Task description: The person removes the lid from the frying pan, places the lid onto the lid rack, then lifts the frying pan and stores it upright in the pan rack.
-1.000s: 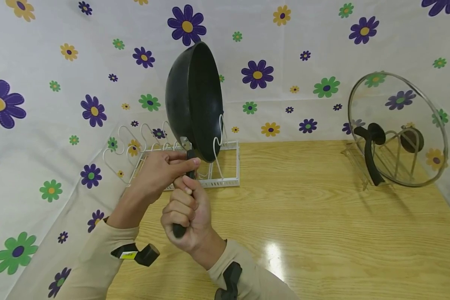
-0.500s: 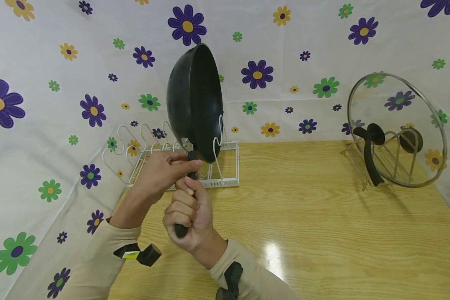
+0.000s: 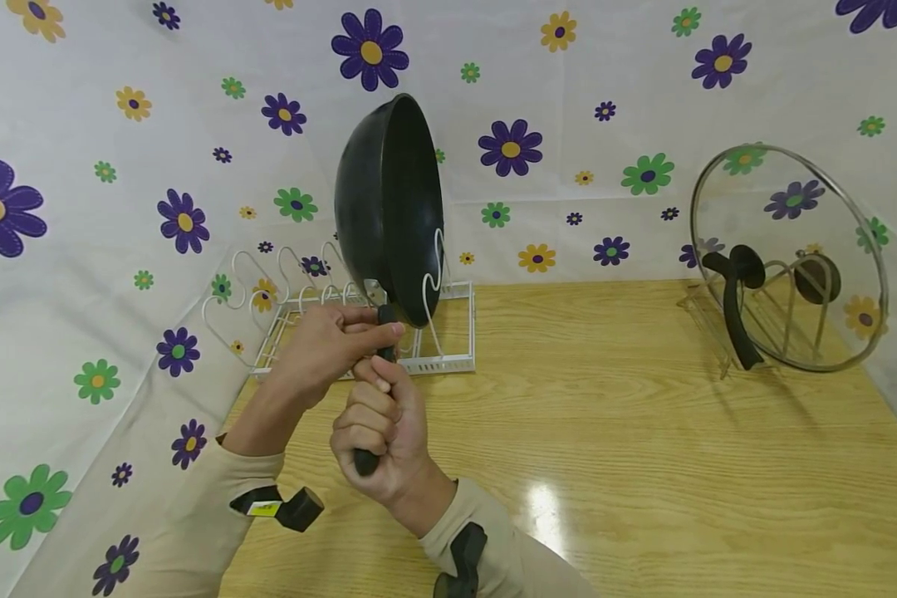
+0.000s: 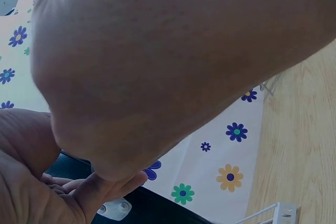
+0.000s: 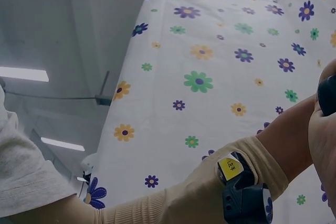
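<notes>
A black wok (image 3: 389, 208) stands on its edge among the wires of a white rack (image 3: 448, 364), its hollow side facing right and its handle pointing toward me. My left hand (image 3: 317, 345) pinches the upper part of the handle, close below the metal bracket, thumb laid across it. Just beneath, my right hand (image 3: 381, 428) wraps its fingers round the lower handle, and the handle's rounded end (image 3: 365, 462) pokes out below the fist. In the left wrist view, part of the dark wok (image 4: 157, 203) shows behind skin that fills much of the picture.
At the right, a glass lid (image 3: 792, 361) with a black handle (image 3: 738, 324) leans upright in a small wire stand (image 3: 788, 307). Flowered cloth (image 3: 605, 83) hangs behind and to the left of the wooden table (image 3: 643, 465). Curved white wire dividers (image 3: 242, 286) rise left of the wok.
The wok has sunk slightly in the head view, its top edge now lower. Both hands have shifted a little right and down with the handle, keeping their hold.
</notes>
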### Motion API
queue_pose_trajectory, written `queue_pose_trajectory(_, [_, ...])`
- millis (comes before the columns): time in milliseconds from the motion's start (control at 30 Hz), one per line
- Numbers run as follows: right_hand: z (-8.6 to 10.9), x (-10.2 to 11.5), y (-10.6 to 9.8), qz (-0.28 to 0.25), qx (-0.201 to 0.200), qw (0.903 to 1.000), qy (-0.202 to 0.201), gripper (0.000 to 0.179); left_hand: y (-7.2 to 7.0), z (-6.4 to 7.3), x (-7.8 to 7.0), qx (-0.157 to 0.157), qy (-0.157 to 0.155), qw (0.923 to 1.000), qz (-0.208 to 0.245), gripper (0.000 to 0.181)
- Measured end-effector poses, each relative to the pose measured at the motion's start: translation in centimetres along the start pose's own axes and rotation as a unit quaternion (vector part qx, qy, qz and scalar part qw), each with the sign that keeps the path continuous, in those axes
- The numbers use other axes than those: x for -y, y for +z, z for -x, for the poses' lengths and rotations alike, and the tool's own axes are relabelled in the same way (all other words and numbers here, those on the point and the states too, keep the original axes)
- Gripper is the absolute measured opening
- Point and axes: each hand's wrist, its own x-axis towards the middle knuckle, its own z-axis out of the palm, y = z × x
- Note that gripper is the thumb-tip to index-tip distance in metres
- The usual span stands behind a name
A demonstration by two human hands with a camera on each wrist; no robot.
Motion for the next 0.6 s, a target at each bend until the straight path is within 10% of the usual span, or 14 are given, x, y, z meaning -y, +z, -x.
queue_pose_trajectory(600, [0.50,0.46,-0.51,-0.011,0.001,0.9999,-0.002,0.033,0.80,-0.01,0.63,0.002,0.016,0.9996,0.022,0.039])
